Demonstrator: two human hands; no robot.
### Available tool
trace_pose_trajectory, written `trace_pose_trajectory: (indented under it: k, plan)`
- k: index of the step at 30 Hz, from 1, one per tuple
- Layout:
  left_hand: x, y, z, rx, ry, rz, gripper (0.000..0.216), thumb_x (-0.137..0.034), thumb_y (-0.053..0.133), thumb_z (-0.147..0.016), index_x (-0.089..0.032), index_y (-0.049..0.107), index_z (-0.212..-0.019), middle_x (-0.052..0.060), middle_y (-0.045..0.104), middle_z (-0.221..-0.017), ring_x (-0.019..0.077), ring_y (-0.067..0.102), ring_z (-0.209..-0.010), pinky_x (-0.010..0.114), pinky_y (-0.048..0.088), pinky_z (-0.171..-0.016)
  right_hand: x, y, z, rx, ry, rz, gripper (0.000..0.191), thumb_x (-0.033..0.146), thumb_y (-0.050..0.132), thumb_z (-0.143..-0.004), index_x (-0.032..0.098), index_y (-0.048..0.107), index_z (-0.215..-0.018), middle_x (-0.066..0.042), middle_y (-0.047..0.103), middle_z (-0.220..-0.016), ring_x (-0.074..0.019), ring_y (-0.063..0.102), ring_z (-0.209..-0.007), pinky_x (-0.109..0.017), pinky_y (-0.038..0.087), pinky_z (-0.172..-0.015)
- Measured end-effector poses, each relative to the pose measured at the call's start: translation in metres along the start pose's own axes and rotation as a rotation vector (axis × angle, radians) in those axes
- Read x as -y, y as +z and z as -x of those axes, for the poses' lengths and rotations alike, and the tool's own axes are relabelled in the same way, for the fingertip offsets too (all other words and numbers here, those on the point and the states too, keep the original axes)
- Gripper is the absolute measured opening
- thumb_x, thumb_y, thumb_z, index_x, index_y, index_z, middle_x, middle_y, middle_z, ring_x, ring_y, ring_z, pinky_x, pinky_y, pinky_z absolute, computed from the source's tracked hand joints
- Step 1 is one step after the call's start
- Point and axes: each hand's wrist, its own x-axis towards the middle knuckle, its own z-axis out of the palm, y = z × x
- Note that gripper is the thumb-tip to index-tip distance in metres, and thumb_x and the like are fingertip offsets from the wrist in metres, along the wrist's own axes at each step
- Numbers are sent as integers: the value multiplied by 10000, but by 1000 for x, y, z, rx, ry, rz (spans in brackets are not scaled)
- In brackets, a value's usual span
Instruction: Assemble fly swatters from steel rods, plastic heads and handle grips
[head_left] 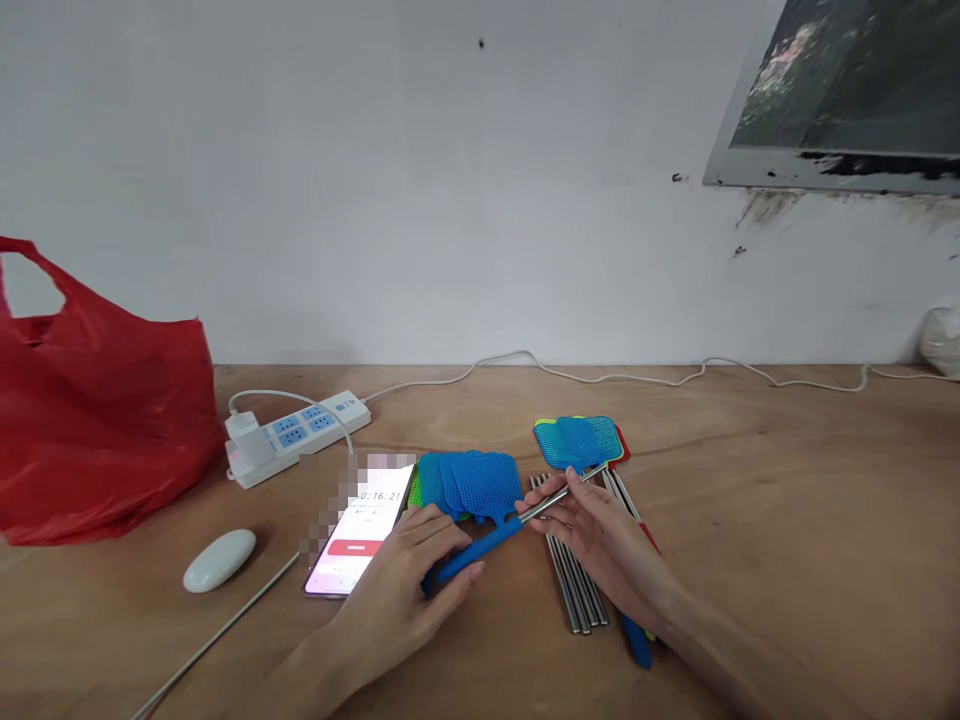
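My left hand (412,575) is closed around a blue fly swatter handle (484,545). A steel rod (546,503) runs from that handle up and right, and the fingers of my right hand (604,545) pinch it. Under my right hand lies a bundle of loose steel rods (577,590). Beside my left fingers is a fanned stack of blue mesh swatter heads (476,482), with a green one at its left. Beyond my right fingertips lie swatters with blue, yellow and red heads (581,440); a blue handle (636,640) shows below my right wrist.
A lit phone (367,530) lies by my left hand. Farther left are a white mouse-shaped object (220,560), a white power strip (300,435) and a red plastic bag (112,420). A white cable (600,378) runs along the wall on the wooden table (787,520).
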Motion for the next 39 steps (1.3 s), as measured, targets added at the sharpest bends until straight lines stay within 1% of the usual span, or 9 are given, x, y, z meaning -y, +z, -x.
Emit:
trace_pose_trajectory:
  k: [5, 10, 14, 19, 23, 26, 30, 36, 39]
  plan:
    - [-1, 0, 2, 30, 10, -9, 323, -322, 388, -1042, -208, 558, -793, 20, 592, -751, 206, 536, -738, 338, 425, -694, -1, 2, 1, 24, -41, -6, 299, 468, 724, -866, 189, 683, -770, -64, 739, -900, -235, 689, -963, -375, 518, -880]
    - [-1, -2, 1, 48, 17, 29, 462, -283, 248, -1067, -215, 483, -676, 13, 561, -667, 193, 526, -671, 355, 430, -726, 7, 0, -1, -87, -130, -24, 321, 480, 784, -799, 203, 642, -721, -30, 707, -790, -231, 686, -890, -321, 524, -736]
    - [2, -1, 3, 23, -22, 20, 315, -305, 316, -1057, -230, 591, -923, 26, 650, -826, 215, 611, -789, 333, 462, -724, 11, -5, -3, -241, -199, -69, 344, 495, 817, -747, 218, 625, -680, -8, 686, -749, -205, 668, -837, -297, 514, -700]
    - [4, 0, 8, 17, -58, 1, 188, -319, 369, -1035, -251, 530, -1103, 34, 680, -910, 229, 644, -812, 329, 480, -694, 11, -20, -7, -398, -219, -212, 301, 443, 802, -756, 236, 608, -658, 32, 622, -655, -155, 621, -706, -266, 493, -605]
    - [2, -1, 7, -38, -122, 157, 148, -336, 359, -1039, -247, 475, -1059, 18, 687, -830, 204, 628, -727, 315, 468, -662, 11, -23, -9, -377, -179, -193, 274, 419, 770, -783, 238, 595, -675, 33, 590, -643, -143, 576, -644, -264, 452, -542]
    - [3, -3, 3, -126, -165, 208, 160, -362, 423, -1020, -238, 522, -1002, 38, 673, -908, 196, 606, -779, 314, 471, -699, 9, -19, -7, -345, -157, -148, 291, 442, 779, -769, 236, 590, -691, 32, 579, -642, -147, 576, -646, -266, 438, -535]
    - [5, -2, -1, -227, -229, 325, 141, -366, 547, -963, -228, 571, -961, 13, 598, -832, 175, 568, -743, 300, 485, -683, 6, -17, -6, -337, -123, -145, 317, 445, 812, -730, 224, 589, -691, 33, 571, -647, -133, 569, -637, -240, 418, -518]
    - [2, -1, -1, -296, -286, 511, 416, -326, 578, -940, -280, 420, -1323, -30, 554, -796, 156, 590, -694, 312, 532, -685, 5, -16, -5, -321, -79, -122, 301, 456, 767, -787, 225, 589, -713, 29, 549, -632, -131, 532, -587, -245, 409, -508]
    - [3, 0, 0, -258, -270, 451, 397, -311, 576, -933, -283, 449, -1308, -34, 572, -784, 144, 600, -661, 281, 530, -636, 5, -15, -5, -311, -62, -105, 310, 466, 764, -785, 225, 582, -712, 31, 543, -615, -131, 520, -569, -251, 405, -509]
